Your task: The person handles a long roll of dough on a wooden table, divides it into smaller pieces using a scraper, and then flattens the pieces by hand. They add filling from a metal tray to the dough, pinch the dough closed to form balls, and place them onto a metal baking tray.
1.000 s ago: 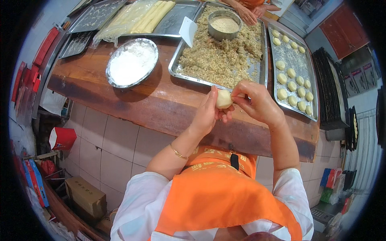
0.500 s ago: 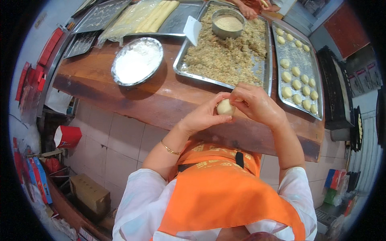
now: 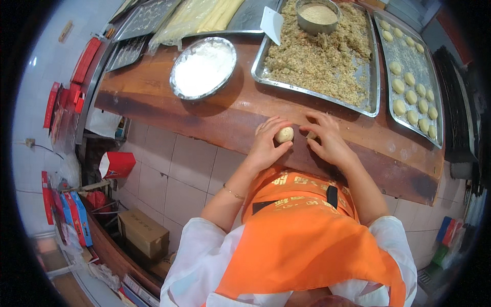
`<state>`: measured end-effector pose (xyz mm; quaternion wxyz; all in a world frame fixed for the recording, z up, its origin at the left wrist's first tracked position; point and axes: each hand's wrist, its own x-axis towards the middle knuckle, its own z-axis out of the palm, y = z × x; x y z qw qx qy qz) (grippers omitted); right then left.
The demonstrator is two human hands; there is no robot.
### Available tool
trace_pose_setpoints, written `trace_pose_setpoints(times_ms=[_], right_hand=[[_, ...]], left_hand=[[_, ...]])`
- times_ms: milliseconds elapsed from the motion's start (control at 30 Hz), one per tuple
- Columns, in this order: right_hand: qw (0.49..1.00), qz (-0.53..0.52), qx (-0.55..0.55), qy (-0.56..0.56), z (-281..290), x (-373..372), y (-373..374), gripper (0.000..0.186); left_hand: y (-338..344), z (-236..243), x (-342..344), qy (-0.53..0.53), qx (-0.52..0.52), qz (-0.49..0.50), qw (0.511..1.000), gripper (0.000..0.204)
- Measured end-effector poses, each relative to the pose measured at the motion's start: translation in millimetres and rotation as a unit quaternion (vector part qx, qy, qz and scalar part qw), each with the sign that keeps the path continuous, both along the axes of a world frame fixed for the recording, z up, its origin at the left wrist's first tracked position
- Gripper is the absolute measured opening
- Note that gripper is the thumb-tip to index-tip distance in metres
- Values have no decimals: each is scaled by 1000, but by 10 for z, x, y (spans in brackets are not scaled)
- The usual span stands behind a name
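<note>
My left hand point(image 3: 269, 143) is curled round a pale, smooth dough ball point(image 3: 284, 134) at the near edge of the wooden table point(image 3: 128, 100). To its right, my right hand point(image 3: 327, 143) has its fingers bent over the tabletop, with a small piece between thumb and fingertips that I cannot make out. Beyond my hands lie a large metal tray of crumbly brown filling point(image 3: 317, 71) and, to the right, a tray point(image 3: 409, 56) with several pale dough rounds on it.
A foil-edged bowl of white powder point(image 3: 202, 69) stands left of centre. A round tin point(image 3: 317, 18) sits in the filling, beside a white scraper point(image 3: 270, 25). Behind are trays with dough strips point(image 3: 217, 15). Dark stacked trays point(image 3: 455, 102) stand at the right; boxes point(image 3: 143, 233) lie below left.
My hands have moved apart and down to the tabletop; the ball stays in my left hand. The view has shifted, and the co-worker's hands are out of sight.
</note>
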<state>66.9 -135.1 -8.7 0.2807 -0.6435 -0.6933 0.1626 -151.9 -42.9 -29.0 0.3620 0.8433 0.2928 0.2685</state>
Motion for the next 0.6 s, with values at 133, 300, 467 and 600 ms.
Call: trace_pose_setpoints(times_ms=[133, 300, 467, 600], right_hand=[[990, -96, 93, 35, 177, 221, -177, 35], [979, -124, 139, 86, 324, 182, -298, 30], [975, -115, 159, 108, 248, 207, -465, 23], [971, -139, 142, 134, 116, 284, -547, 20]], left_hand=[[67, 78, 119, -46, -230, 35, 971, 40], [373, 82, 654, 131, 12, 98, 986, 54], [315, 0, 673, 278, 151, 73, 946, 63], [365, -134, 591, 287, 170, 65, 940, 66]])
